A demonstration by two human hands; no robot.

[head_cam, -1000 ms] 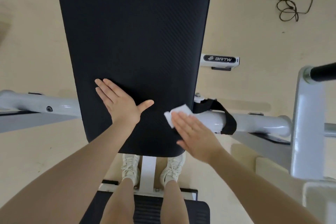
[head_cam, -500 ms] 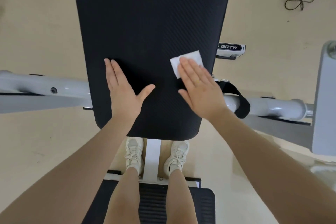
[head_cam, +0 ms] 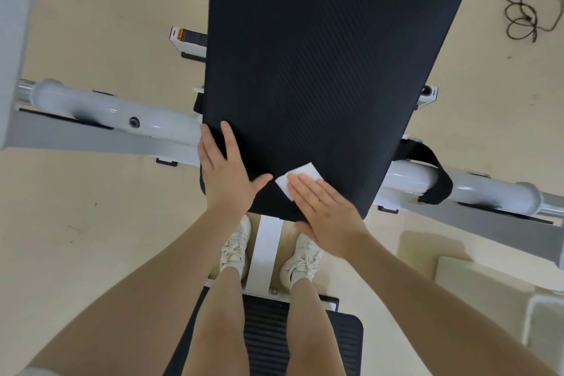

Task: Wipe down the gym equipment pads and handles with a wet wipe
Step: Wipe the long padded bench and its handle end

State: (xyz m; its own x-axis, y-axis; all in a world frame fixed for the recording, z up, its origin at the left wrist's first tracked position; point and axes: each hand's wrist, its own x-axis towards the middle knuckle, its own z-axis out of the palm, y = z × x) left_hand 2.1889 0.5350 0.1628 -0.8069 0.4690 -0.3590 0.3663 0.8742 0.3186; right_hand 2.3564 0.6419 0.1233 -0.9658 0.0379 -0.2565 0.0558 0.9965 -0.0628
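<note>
A long black textured bench pad (head_cam: 329,64) runs away from me down the middle of the view. My left hand (head_cam: 225,174) lies flat with straight fingers on the pad's near left corner, partly over its edge. My right hand (head_cam: 323,210) presses a small white wet wipe (head_cam: 297,178) onto the pad near its front edge with flat fingers. Part of the wipe is hidden under those fingers. The two thumbs nearly meet.
White frame tubes (head_cam: 122,119) stick out left and right under the pad, the right one (head_cam: 476,189) wrapped by a black strap (head_cam: 433,171). A black footplate (head_cam: 265,336) lies under my legs. A coiled cable (head_cam: 525,15) lies on the floor far right. A white upright (head_cam: 12,49) stands at left.
My right hand slid the wipe from the pad's right side back toward me and leftward, close to the front edge. My left hand shifted to the pad's left corner. The view swung right.
</note>
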